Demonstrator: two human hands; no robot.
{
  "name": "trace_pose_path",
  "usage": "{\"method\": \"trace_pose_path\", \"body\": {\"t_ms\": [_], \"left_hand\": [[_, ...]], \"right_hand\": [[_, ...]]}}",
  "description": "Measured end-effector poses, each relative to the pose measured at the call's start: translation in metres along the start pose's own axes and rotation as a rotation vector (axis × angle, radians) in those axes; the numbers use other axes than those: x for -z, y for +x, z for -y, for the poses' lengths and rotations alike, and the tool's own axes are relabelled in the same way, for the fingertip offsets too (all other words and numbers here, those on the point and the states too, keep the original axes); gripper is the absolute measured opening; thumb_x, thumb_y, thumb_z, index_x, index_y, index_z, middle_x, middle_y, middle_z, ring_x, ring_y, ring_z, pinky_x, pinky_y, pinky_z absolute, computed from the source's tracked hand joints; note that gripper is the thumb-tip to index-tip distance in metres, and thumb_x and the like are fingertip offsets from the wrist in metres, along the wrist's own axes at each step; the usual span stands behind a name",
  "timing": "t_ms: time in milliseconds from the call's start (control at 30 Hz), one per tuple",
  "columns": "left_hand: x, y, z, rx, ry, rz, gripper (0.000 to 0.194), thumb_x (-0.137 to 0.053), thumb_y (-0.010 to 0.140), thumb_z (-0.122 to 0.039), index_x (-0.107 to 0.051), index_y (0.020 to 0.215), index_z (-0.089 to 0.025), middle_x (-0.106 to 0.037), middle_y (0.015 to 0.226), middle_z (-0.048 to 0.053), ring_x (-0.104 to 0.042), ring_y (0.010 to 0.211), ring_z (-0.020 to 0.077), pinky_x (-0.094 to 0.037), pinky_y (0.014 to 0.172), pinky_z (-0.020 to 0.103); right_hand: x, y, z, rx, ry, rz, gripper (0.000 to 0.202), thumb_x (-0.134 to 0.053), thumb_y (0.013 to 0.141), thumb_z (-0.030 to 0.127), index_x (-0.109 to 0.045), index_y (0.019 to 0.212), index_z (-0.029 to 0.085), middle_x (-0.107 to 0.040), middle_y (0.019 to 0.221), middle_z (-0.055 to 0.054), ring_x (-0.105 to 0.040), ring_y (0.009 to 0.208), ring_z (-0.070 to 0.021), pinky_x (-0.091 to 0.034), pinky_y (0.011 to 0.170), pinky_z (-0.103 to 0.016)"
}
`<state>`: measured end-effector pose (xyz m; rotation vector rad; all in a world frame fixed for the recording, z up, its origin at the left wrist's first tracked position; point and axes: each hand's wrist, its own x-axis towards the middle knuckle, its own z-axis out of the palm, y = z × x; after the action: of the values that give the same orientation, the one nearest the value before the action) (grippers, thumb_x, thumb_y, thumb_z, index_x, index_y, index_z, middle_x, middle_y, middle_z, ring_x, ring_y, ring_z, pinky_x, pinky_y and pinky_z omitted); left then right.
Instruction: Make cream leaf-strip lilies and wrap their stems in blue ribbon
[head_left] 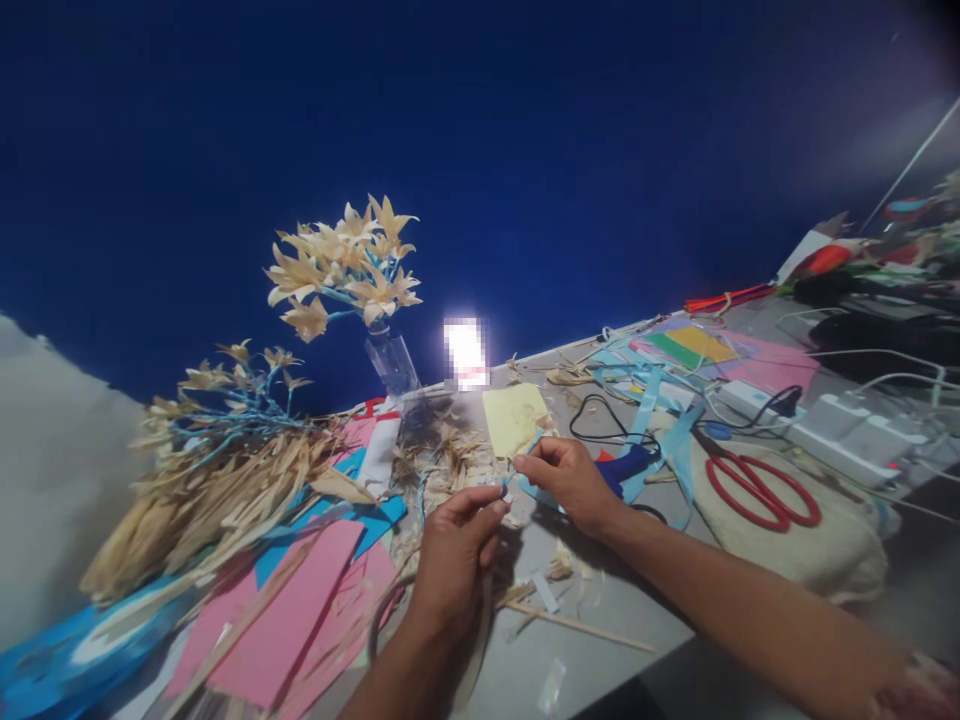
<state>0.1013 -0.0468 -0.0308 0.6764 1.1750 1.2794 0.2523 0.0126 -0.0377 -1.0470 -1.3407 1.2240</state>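
Close together over the table, both hands are closed in a pinch. My right hand [574,485] grips a thin light-blue stem [537,438], whose end shows above the fingers. Lower and to the left, my left hand [454,560] pinches the lower end of what looks like the same stem between thumb and forefinger. Behind my right hand lies a glue gun with a dark blue body [634,465], partly covered by the hand. Beyond the fingertips is a yellow paper sheet [514,415] with pale scraps on it.
A clear bottle [394,365] holds pale husk flowers [360,260] on blue stems. Dried husks [217,500], pink paper [292,620] and more flowers crowd the left. Red-handled scissors [761,490] rest on cloth at right, near a white power strip [859,435] with cables.
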Motion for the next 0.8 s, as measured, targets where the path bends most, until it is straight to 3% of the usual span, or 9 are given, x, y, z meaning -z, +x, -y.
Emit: {"method": "trace_pose_path", "body": {"t_ms": [67,167,233,267,333,433,500,600,800], "left_hand": [[0.002,0.002,-0.002,0.053,-0.068,0.020,0.038,-0.090,0.052,-0.024,-0.069,0.082,-0.012,-0.065,0.062,-0.003,-0.032,0.034,-0.0025,-0.019,0.035,0.013],[0.006,0.005,-0.005,0.135,-0.166,0.066,0.040,-0.091,0.049,-0.021,-0.068,0.081,-0.011,-0.064,0.063,-0.003,-0.030,0.034,-0.0033,-0.016,0.032,0.011],[0.008,0.007,-0.007,0.168,-0.210,0.075,0.037,-0.089,0.051,-0.016,-0.068,0.081,-0.010,-0.066,0.067,-0.001,-0.030,0.034,-0.0038,-0.015,0.031,0.010],[0.009,0.008,-0.007,0.180,-0.224,0.069,0.035,-0.088,0.052,-0.014,-0.067,0.081,-0.009,-0.067,0.068,0.000,-0.030,0.034,-0.0038,-0.015,0.031,0.010],[0.009,0.008,-0.008,0.202,-0.237,0.055,0.030,-0.084,0.057,-0.009,-0.066,0.081,-0.009,-0.067,0.068,0.001,-0.031,0.034,-0.0034,-0.015,0.030,0.009],[0.008,0.006,-0.009,0.218,-0.237,0.049,0.024,-0.080,0.061,-0.005,-0.065,0.080,-0.009,-0.066,0.068,0.001,-0.032,0.035,-0.0028,-0.017,0.029,0.008],[0.008,0.006,-0.009,0.212,-0.244,0.049,0.023,-0.079,0.062,-0.003,-0.065,0.080,-0.010,-0.065,0.069,0.001,-0.033,0.035,-0.0026,-0.018,0.029,0.008],[0.010,0.007,-0.007,0.196,-0.254,0.040,0.024,-0.078,0.062,-0.002,-0.064,0.079,-0.011,-0.061,0.065,-0.001,-0.034,0.036,-0.0020,-0.019,0.029,0.008],[0.013,0.015,-0.002,0.170,-0.230,0.025,0.025,-0.080,0.059,-0.005,-0.065,0.078,-0.010,-0.045,0.050,-0.008,-0.032,0.036,0.0001,-0.017,0.030,0.009]], "right_hand": [[0.003,0.001,0.003,-0.017,-0.029,0.045,0.034,-0.071,0.074,0.046,-0.060,0.059,0.018,-0.055,0.055,0.003,-0.044,0.053,-0.0116,-0.035,0.054,-0.026],[0.021,0.003,0.015,0.028,-0.244,0.249,0.025,-0.066,0.081,0.040,-0.068,0.070,0.018,-0.064,0.066,-0.001,-0.052,0.059,-0.0141,-0.040,0.058,-0.027],[0.042,0.002,0.024,0.142,-0.569,0.353,0.016,-0.064,0.084,0.032,-0.072,0.083,0.018,-0.070,0.078,-0.004,-0.060,0.070,-0.0181,-0.043,0.066,-0.029],[0.054,0.001,0.027,0.221,-0.776,0.342,0.013,-0.063,0.085,0.026,-0.073,0.089,0.018,-0.071,0.086,-0.006,-0.062,0.079,-0.0208,-0.044,0.072,-0.031],[0.078,-0.001,0.029,0.327,-1.152,0.310,0.025,-0.059,0.082,0.011,-0.072,0.103,0.018,-0.070,0.103,-0.011,-0.061,0.098,-0.0260,-0.044,0.084,-0.035],[0.105,-0.005,0.021,0.308,-1.468,0.394,0.042,-0.057,0.076,0.001,-0.069,0.114,0.015,-0.066,0.113,-0.015,-0.057,0.106,-0.0286,-0.042,0.087,-0.037],[0.114,-0.006,0.012,0.269,-1.544,0.444,0.041,-0.058,0.078,0.003,-0.067,0.117,0.015,-0.065,0.113,-0.016,-0.056,0.105,-0.0299,-0.041,0.084,-0.038],[0.118,-0.006,-0.001,0.269,-1.582,0.407,0.035,-0.055,0.085,0.008,-0.068,0.116,0.019,-0.064,0.113,-0.016,-0.055,0.104,-0.0313,-0.039,0.080,-0.039],[0.132,-0.004,-0.009,0.432,-1.463,0.296,0.031,-0.055,0.086,0.012,-0.066,0.114,0.019,-0.063,0.120,-0.015,-0.056,0.107,-0.0318,-0.041,0.086,-0.043]]}}
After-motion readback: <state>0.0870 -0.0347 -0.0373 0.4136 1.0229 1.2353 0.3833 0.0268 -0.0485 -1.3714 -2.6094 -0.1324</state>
